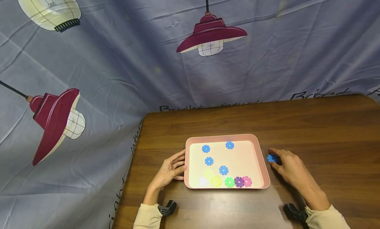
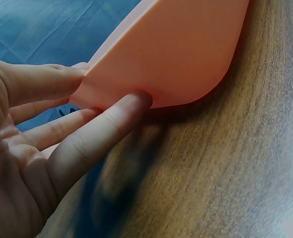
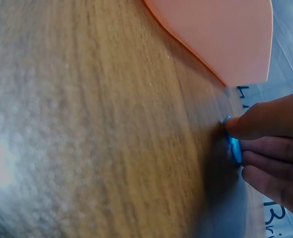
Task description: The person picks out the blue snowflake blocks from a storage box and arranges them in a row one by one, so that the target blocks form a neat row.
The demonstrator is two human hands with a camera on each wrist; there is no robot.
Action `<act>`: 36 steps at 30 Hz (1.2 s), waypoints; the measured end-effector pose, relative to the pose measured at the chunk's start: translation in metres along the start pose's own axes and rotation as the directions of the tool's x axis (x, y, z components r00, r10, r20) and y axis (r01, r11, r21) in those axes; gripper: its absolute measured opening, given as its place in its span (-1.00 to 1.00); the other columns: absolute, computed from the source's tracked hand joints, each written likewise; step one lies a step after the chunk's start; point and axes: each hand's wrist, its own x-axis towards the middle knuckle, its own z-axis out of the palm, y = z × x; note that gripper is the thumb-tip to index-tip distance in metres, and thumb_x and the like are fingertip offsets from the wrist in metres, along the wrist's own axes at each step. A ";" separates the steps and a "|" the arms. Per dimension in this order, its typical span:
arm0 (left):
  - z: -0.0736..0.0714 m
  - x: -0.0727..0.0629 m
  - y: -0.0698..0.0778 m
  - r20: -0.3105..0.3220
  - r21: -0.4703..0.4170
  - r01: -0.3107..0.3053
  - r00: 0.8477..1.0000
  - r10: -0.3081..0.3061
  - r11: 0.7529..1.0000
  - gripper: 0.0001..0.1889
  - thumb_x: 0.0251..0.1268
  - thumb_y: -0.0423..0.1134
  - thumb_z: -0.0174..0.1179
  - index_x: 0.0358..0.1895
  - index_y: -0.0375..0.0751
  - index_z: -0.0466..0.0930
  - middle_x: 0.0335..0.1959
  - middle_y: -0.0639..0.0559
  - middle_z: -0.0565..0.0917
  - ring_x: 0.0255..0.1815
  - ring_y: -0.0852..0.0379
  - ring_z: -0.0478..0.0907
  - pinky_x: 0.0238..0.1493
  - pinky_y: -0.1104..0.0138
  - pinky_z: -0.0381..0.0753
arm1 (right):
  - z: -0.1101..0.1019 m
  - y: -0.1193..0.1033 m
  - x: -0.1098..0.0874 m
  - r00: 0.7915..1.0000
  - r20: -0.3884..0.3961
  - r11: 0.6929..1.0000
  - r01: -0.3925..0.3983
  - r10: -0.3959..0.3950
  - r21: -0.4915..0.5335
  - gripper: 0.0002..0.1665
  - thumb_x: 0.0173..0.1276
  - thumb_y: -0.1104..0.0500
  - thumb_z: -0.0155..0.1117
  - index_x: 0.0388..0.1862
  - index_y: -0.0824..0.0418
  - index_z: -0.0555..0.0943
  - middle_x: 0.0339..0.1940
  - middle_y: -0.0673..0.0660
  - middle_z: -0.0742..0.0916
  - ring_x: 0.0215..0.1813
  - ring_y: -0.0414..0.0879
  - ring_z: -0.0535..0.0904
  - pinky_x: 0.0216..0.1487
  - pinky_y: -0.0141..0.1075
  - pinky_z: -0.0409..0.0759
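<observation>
A pink tray [image 1: 222,136] rests on the wooden table. Inside lie several blue notched flower-shaped discs [image 1: 209,161], and along its near edge yellow [image 1: 216,181], green [image 1: 229,182], purple [image 1: 239,182], pink [image 1: 247,181] and whitish ones. My left hand [image 1: 167,171] touches the tray's left side with fairly straight, spread fingers; one fingertip presses the outer wall [image 2: 186,54] in the left wrist view. To the right of the tray, my right hand [image 1: 292,168] pinches another blue flower-shaped disc [image 1: 272,158] between thumb and fingers, close to the tabletop.
The brown table [image 1: 326,130] extends to the right and behind the tray. A blue-grey cloth [image 1: 133,57] printed with lamps and lettering hangs behind and to the left. Dark straps with cameras [image 1: 170,208] sit on both wrists.
</observation>
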 end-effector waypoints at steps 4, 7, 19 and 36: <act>0.000 0.000 -0.001 0.003 -0.001 -0.003 1.000 0.003 1.000 -0.32 0.37 -0.49 0.16 0.52 -0.25 0.15 0.34 -0.40 0.35 0.27 -0.30 0.41 -0.28 0.04 0.74 | 0.000 0.000 0.000 1.000 -0.011 1.000 0.008 -0.008 0.002 -0.46 0.02 0.39 0.50 0.03 0.48 0.60 -0.13 0.42 0.71 -0.08 0.37 0.61 -0.07 0.25 0.54; 0.000 0.000 -0.001 0.001 -0.002 -0.004 1.000 0.004 1.000 -0.32 0.37 -0.50 0.15 0.51 -0.26 0.15 0.34 -0.40 0.35 0.26 -0.30 0.42 -0.28 0.04 0.74 | 0.000 -0.001 0.000 1.000 -0.014 1.000 0.013 -0.013 -0.001 -0.45 0.00 0.40 0.51 0.03 0.48 0.60 -0.13 0.41 0.71 -0.08 0.36 0.61 -0.06 0.24 0.54; 0.001 -0.001 0.000 -0.002 -0.016 -0.010 1.000 0.010 1.000 -0.33 0.37 -0.50 0.15 0.51 -0.23 0.16 0.35 -0.38 0.35 0.26 -0.27 0.43 -0.27 0.02 0.74 | -0.020 -0.007 0.007 0.999 -0.013 0.999 -0.050 0.050 -0.009 -0.35 0.06 0.35 0.49 0.15 0.49 0.51 -0.04 0.49 0.65 0.02 0.46 0.52 -0.03 0.32 0.48; 0.001 -0.001 -0.001 -0.006 -0.013 -0.016 1.000 0.016 1.000 -0.33 0.36 -0.51 0.15 0.51 -0.24 0.17 0.35 -0.39 0.34 0.26 -0.28 0.42 -0.27 0.01 0.74 | -0.026 -0.039 0.029 0.995 -0.088 0.998 0.054 -0.051 0.026 -0.35 0.03 0.33 0.51 0.16 0.42 0.56 -0.05 0.43 0.69 -0.02 0.36 0.57 -0.07 0.25 0.50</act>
